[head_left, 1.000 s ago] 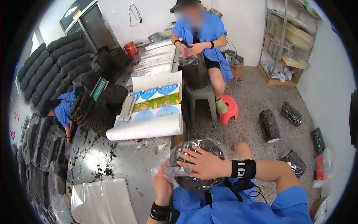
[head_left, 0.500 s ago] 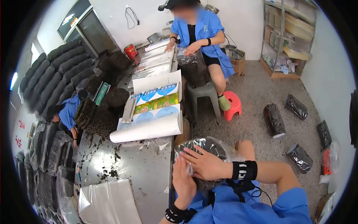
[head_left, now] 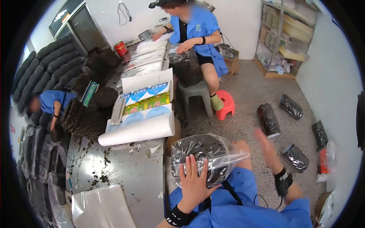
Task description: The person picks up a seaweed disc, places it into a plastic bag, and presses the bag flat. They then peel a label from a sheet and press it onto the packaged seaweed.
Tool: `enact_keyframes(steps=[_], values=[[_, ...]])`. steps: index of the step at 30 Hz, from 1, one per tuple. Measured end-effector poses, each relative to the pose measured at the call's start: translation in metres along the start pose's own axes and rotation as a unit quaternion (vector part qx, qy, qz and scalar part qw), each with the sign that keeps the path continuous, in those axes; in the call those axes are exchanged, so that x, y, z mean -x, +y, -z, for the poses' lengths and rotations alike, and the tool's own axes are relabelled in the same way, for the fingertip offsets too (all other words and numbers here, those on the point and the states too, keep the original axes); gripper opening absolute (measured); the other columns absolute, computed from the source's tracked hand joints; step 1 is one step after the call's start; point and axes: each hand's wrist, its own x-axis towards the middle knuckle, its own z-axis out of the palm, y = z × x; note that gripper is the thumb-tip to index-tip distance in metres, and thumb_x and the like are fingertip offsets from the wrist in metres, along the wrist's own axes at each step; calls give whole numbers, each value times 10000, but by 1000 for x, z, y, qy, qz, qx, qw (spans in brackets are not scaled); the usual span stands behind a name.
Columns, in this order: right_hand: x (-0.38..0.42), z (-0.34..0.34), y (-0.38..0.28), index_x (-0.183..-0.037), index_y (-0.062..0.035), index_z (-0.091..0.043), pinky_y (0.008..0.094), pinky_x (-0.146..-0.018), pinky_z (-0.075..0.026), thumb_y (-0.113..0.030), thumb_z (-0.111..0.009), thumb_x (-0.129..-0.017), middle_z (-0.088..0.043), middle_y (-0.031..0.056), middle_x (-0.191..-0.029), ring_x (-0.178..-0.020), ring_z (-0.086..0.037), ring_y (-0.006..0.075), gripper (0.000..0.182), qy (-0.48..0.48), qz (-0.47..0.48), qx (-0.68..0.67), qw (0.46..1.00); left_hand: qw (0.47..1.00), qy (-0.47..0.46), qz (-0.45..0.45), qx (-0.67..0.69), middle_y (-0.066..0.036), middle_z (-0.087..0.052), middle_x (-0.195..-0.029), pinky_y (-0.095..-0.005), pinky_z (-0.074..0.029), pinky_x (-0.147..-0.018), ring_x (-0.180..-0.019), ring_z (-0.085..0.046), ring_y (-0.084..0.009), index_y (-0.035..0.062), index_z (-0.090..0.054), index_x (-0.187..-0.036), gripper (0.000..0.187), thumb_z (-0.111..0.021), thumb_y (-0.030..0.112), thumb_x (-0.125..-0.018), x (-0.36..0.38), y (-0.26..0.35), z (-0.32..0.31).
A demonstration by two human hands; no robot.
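A clear plastic bag (head_left: pixel 213 150) packed with a round, dark, rough-looking mass rests at my lap, beside the table's edge. Its loose plastic end is folded across the top and sticks out to the right. My left hand (head_left: pixel 195 182) lies flat on the bag's near side with fingers spread, pressing the plastic. Off to the right, my right hand (head_left: pixel 268 150) is raised above the floor, flat, slightly blurred and touching nothing.
Left, a metal table (head_left: pixel 127 167) bears dark crumbs, flat plastic bags (head_left: pixel 100 209), a label roll (head_left: pixel 137 131) and dark stacks (head_left: pixel 85 117). Filled bags (head_left: pixel 268 119) lie on the floor. A seated co-worker (head_left: pixel 197 28) handles another bag; a second person (head_left: pixel 57 102) bends beyond the table.
My right hand has lifted off the bag and swung right. My left hand has moved onto the bag's near side. The plastic end now lies folded across the top. The view has shifted slightly.
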Motion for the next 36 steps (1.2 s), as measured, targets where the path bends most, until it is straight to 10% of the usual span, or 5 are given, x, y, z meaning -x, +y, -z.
enact_keyframes(steps=[13, 19, 27, 31, 36], values=[[9, -150, -32, -1448, 60, -248, 429, -1152, -211, -107, -573, -876, -342, 255, -1469, -1380, -321, 375, 679, 27, 174, 245, 953, 999, -30, -21, -18, -386, -295, -1422, -589, -164, -1108, -1369, -255, -498, 248, -535, -1349, 803, -735, 579, -646, -34, 11, 5], [8, -180, -42, -1291, 39, -520, 391, -953, -481, 25, -502, -852, -515, 221, -1334, -1171, -564, 343, 439, -88, 284, 279, 913, 998, -36, -55, 6, -356, -290, -1446, -527, -184, -1133, -1385, -265, -452, 191, -498, -1368, 803, -743, 511, -673, -32, -4, -8], [13, -155, -58, -1408, 136, -233, 452, -1038, -336, -341, -872, -616, -388, 283, -1340, -1226, -411, 401, 1124, 108, 120, 335, 928, 998, -23, -58, 30, -335, -306, -1447, -510, -207, -1130, -1388, -278, -428, 289, -517, -1357, 776, -755, 525, -657, -29, -1, -3], [4, -151, -13, -1330, 100, -422, 423, -1038, -351, -184, -601, -909, -556, 197, -1121, -1029, -535, 328, 538, 77, -49, 123, 988, 996, -50, -80, 7, -338, -307, -1446, -504, -204, -1132, -1388, -269, -441, 336, -480, -1383, 798, -761, 515, -658, -29, 0, -3], [14, -155, -39, -1300, 86, -470, 430, -1087, -338, -109, -383, -990, -505, 249, -1338, -1258, -479, 387, 376, 90, 178, 299, 933, 995, -7, -90, 44, -338, -303, -1450, -517, -189, -1136, -1383, -269, -454, 284, -589, -1260, 643, -749, 498, -675, -30, -1, -6]])
